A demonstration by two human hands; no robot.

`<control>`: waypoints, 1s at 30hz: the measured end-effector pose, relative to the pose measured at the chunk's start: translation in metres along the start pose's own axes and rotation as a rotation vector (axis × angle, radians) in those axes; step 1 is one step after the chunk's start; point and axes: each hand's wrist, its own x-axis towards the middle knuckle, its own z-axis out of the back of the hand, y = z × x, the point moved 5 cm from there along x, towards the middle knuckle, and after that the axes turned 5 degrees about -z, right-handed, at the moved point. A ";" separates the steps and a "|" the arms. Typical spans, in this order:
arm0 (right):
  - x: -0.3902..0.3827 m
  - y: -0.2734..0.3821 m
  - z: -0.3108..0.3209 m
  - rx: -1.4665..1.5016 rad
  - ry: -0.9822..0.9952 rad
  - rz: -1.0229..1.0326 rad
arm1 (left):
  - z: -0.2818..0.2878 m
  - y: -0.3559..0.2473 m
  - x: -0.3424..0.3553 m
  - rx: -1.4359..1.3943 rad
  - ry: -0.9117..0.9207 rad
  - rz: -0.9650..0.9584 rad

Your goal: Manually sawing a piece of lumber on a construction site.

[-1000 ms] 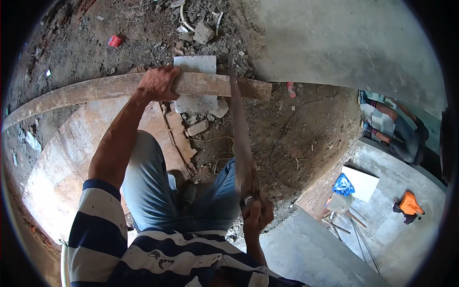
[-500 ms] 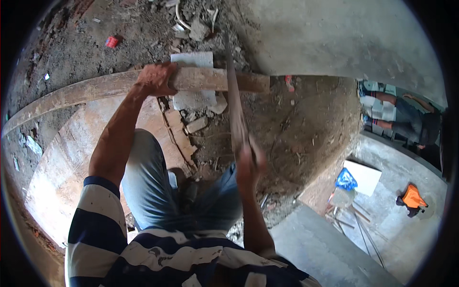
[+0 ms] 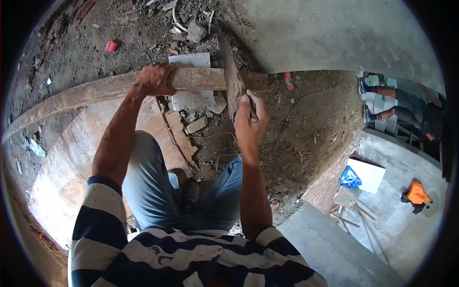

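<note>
My left hand [image 3: 155, 79] grips a long, weathered wooden board [image 3: 81, 93] near its right part, where the board lies across a pale flat slab [image 3: 191, 99]. My right hand [image 3: 249, 119] is closed on the handle of a rust-brown hand saw [image 3: 226, 57]. The saw's blade crosses the board right of my left hand, its tip pointing away from me. Beneath the board's left part lies a broad plywood sheet [image 3: 71, 172] with a broken edge, beside my knees.
Rubble [image 3: 196, 32] and dirt lie ahead, with a concrete wall [image 3: 334, 28] at upper right. At right, another person's legs [image 3: 382, 115] show above a concrete floor [image 3: 392, 229] holding a white panel [image 3: 370, 174], blue plastic bag [image 3: 350, 178], rods and orange cloth [image 3: 418, 191].
My right hand has pushed the saw forward, away from me, from near my lap to just short of the board. My left hand stays on the board. The other person's legs have shifted.
</note>
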 end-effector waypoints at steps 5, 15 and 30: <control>-0.175 -0.061 0.073 0.016 -0.033 0.022 | 0.002 0.033 -0.024 0.005 0.012 0.033; -0.080 -0.039 0.008 -0.250 -0.173 0.275 | -0.007 0.026 -0.019 -0.018 -0.054 -0.030; -0.162 -0.034 0.066 -0.298 -0.122 0.297 | 0.007 0.025 -0.021 -0.044 -0.030 0.009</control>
